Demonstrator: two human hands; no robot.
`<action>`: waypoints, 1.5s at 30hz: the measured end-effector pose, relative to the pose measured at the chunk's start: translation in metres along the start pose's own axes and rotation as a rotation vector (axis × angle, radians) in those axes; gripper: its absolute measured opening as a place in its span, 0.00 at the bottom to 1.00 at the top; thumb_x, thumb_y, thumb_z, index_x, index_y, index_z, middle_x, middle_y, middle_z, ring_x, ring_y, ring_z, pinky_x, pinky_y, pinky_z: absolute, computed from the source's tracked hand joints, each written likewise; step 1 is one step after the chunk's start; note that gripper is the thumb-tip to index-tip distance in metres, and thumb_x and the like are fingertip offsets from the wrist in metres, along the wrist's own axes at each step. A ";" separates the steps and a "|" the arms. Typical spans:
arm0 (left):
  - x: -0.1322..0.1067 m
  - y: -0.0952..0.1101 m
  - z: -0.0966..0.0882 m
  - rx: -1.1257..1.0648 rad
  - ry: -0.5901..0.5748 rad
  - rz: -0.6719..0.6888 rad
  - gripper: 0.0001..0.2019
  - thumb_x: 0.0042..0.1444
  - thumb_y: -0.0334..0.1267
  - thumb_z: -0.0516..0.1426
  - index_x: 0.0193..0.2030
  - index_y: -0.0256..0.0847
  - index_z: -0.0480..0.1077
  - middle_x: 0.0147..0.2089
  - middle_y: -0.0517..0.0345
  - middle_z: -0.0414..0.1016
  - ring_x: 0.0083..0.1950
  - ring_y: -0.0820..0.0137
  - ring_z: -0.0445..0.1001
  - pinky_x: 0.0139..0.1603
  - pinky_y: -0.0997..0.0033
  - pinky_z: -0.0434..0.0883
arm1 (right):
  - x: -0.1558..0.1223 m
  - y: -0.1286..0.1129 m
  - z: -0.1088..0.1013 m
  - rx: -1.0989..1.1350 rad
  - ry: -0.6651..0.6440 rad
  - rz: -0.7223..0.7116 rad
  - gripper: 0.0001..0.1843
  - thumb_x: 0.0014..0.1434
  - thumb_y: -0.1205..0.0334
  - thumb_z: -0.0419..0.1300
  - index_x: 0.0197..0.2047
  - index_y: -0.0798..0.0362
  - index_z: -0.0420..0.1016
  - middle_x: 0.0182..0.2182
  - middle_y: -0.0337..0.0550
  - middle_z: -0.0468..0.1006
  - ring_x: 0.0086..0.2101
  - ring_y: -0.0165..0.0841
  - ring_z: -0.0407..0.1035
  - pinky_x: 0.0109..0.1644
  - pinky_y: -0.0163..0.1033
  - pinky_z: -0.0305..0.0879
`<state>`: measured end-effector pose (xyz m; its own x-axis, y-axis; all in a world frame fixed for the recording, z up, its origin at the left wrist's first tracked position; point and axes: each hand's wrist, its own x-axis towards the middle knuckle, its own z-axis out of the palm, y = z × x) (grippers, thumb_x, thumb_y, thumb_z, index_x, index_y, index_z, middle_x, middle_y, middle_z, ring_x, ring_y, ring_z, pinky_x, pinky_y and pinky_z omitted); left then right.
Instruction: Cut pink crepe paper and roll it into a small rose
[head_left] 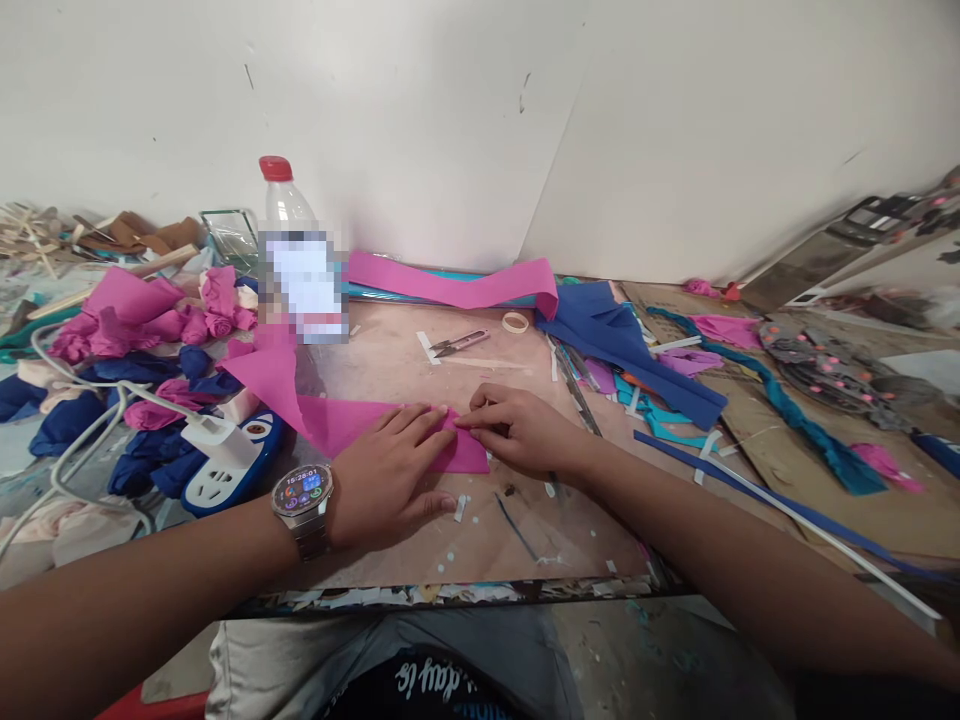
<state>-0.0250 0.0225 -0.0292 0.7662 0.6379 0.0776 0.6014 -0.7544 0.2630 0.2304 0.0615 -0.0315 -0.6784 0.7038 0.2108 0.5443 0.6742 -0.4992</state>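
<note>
A magenta strip of crepe paper (337, 425) lies across the board in front of me, its left end folded and twisting up towards the phone. My left hand (397, 460), with a watch on its wrist, rests flat on the strip with fingers stretched out. Thumb and forefinger of my right hand (517, 428) are pinched together at the strip's right end, close to my left fingertips. What exactly lies between them is partly hidden. Beyond both hands, small thread snips (461, 343) and a roll of tape (515, 322) lie on the board.
At left, crumpled magenta and navy paper flowers (150, 310) surround a blue-and-white power strip (232, 465) with a charger and cable. A red-capped bottle (289, 195) stands behind a lit phone (307, 285). To the right lie navy paper (622, 340) and a white rod (825, 530).
</note>
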 end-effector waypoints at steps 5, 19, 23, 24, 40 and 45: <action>0.000 -0.001 -0.002 0.008 0.033 0.011 0.35 0.65 0.63 0.51 0.70 0.40 0.63 0.73 0.40 0.61 0.74 0.46 0.58 0.72 0.41 0.59 | -0.001 0.000 -0.003 0.019 0.003 0.001 0.14 0.67 0.65 0.60 0.52 0.48 0.84 0.40 0.46 0.77 0.38 0.33 0.73 0.44 0.39 0.70; 0.001 -0.004 0.001 0.015 0.012 -0.006 0.37 0.65 0.66 0.47 0.69 0.41 0.64 0.76 0.40 0.56 0.76 0.45 0.55 0.72 0.39 0.58 | -0.001 0.004 -0.004 0.020 -0.015 -0.014 0.15 0.69 0.64 0.58 0.55 0.50 0.81 0.43 0.48 0.77 0.43 0.35 0.74 0.50 0.42 0.71; 0.001 -0.002 0.000 0.005 0.007 0.012 0.35 0.66 0.65 0.48 0.68 0.40 0.65 0.76 0.39 0.57 0.75 0.46 0.57 0.73 0.39 0.57 | -0.001 0.003 -0.004 0.025 -0.023 0.001 0.15 0.69 0.64 0.58 0.55 0.51 0.81 0.43 0.48 0.77 0.42 0.35 0.74 0.49 0.42 0.71; 0.000 -0.002 0.000 0.004 0.006 0.017 0.35 0.66 0.64 0.48 0.67 0.39 0.66 0.76 0.40 0.57 0.75 0.46 0.57 0.74 0.39 0.56 | 0.000 0.003 -0.005 0.029 -0.024 0.004 0.15 0.68 0.64 0.58 0.55 0.50 0.81 0.43 0.48 0.77 0.42 0.35 0.74 0.49 0.42 0.72; 0.000 -0.001 0.000 0.006 0.032 -0.015 0.32 0.65 0.63 0.50 0.65 0.42 0.67 0.75 0.38 0.58 0.75 0.44 0.57 0.71 0.38 0.60 | 0.000 0.004 -0.005 -0.007 -0.083 0.010 0.20 0.68 0.67 0.57 0.61 0.49 0.77 0.47 0.49 0.76 0.47 0.38 0.73 0.54 0.45 0.71; 0.000 -0.001 0.001 -0.032 0.048 -0.010 0.32 0.65 0.63 0.51 0.63 0.39 0.68 0.75 0.37 0.57 0.76 0.45 0.56 0.73 0.39 0.58 | 0.001 0.003 -0.005 -0.008 -0.069 0.002 0.19 0.70 0.66 0.55 0.61 0.48 0.76 0.46 0.48 0.76 0.47 0.37 0.72 0.55 0.46 0.71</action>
<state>-0.0257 0.0233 -0.0304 0.7478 0.6529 0.1206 0.6010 -0.7429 0.2947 0.2344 0.0654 -0.0284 -0.7096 0.6883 0.1509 0.5495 0.6745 -0.4930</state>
